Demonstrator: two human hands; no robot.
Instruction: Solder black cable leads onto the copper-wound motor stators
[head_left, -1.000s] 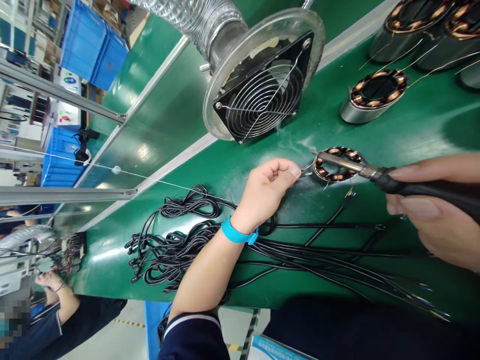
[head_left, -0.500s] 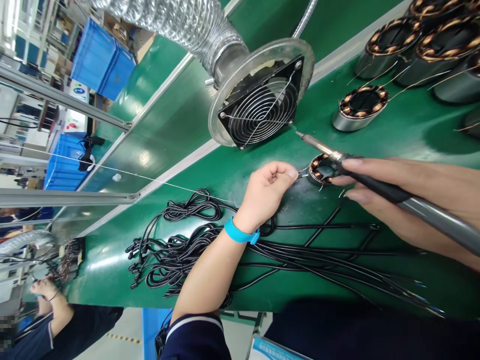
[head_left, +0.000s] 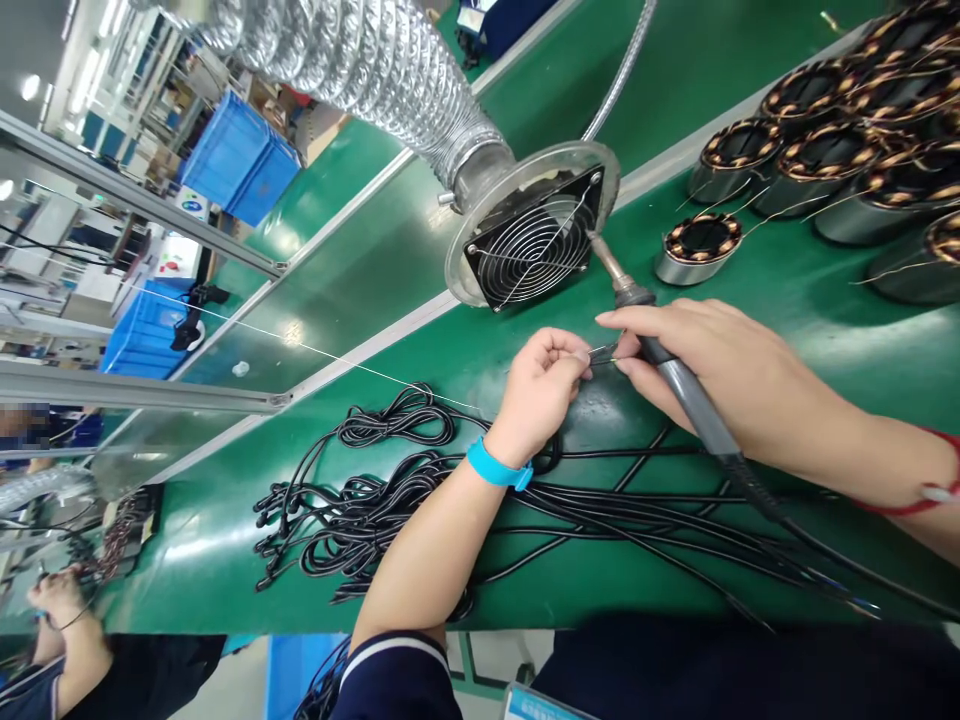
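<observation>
At the far left edge a co-worker's hand (head_left: 56, 595) works at its own tangle of wires. A bundle of black cables (head_left: 360, 510) lies coiled on the green bench (head_left: 825, 320), running under the person's forearms. The left hand (head_left: 544, 385), with a blue wristband (head_left: 499, 468) on its wrist, has thumb and forefinger pinched shut on thin wire ends (head_left: 604, 352). Just behind stands an extractor fan (head_left: 532, 250) on a ribbed duct (head_left: 360, 60). The right hand (head_left: 705, 370) curls around a soldering iron (head_left: 660, 355), tip near the fan, and its fingertips meet the wire ends. Copper-wound stators (head_left: 701, 245) stand well apart, far right.
</observation>
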